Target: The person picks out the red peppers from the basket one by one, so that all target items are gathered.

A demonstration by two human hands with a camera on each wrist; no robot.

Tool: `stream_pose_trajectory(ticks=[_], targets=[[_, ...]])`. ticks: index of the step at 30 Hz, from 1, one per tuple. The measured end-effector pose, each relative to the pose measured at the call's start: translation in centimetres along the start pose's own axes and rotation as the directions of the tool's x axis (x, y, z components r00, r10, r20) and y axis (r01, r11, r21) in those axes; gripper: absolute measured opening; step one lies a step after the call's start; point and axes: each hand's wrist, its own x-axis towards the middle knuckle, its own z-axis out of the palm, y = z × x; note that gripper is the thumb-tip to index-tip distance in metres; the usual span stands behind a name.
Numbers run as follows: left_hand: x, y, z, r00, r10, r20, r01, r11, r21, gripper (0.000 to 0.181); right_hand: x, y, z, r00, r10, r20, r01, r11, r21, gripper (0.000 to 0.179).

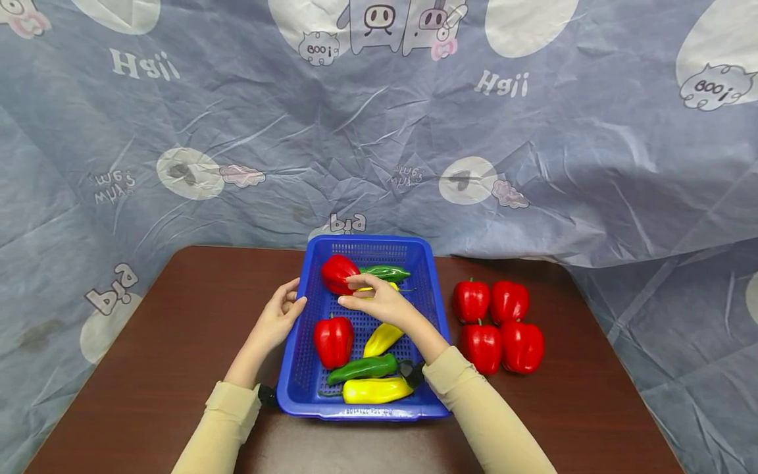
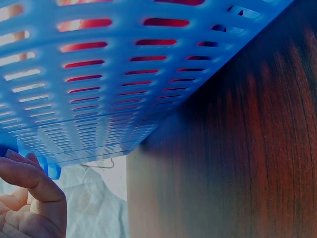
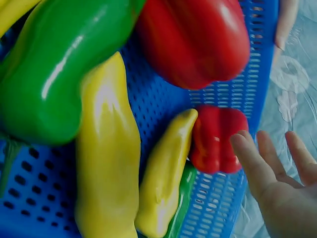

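Observation:
A blue plastic basket (image 1: 438, 309) with slotted walls holds peppers. My left hand (image 1: 278, 316) grips its left rim, with curled fingers (image 2: 34, 178) also showing in the left wrist view. Over the basket's far half hovers my right hand (image 1: 381, 304), fingers extended and thumb apart, holding nothing. Nearest to its fingertips lies a red bell pepper (image 1: 337, 273). Beside that are a green pepper (image 1: 387, 273) and a yellow pepper partly hidden by the hand. Nearer the front sit another red bell pepper (image 1: 333, 342), a yellow pepper (image 1: 381, 339), a green pepper (image 1: 364, 368) and a yellow one (image 1: 377, 391).
Several red bell peppers (image 1: 482, 347) stand in a cluster on the brown table (image 1: 195, 316), right of the basket. A grey-blue printed cloth (image 1: 266, 131) hangs behind the table's far edge. The right forearm crosses over the basket's right rim.

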Motion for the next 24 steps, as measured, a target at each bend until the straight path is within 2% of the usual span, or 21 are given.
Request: stream_pose_trajectory(ticks=[8, 17, 24], targets=[[0.1, -0.2, 0.1, 1.0, 0.009, 0.004, -0.009, 1.0, 0.005, 0.055, 0.4, 0.1, 1.3, 0.992, 0.07, 0.104, -0.056, 0.99, -0.126, 0.07], [0.2, -0.4, 0.1, 1.0, 0.014, 0.011, -0.014, 1.0, 0.004, 0.055, 0.7, 0.3, 2.6, 0.975, 0.17, 0.145, -0.121, 0.948, -0.296, 0.08], [0.2, -0.6, 0.1, 1.0, 0.006, 0.006, -0.006, 1.0, 0.0, 0.054, 0.8, 0.7, 3.2, 0.96, 0.21, 0.184, -0.139, 0.931, -0.339, 0.082]])
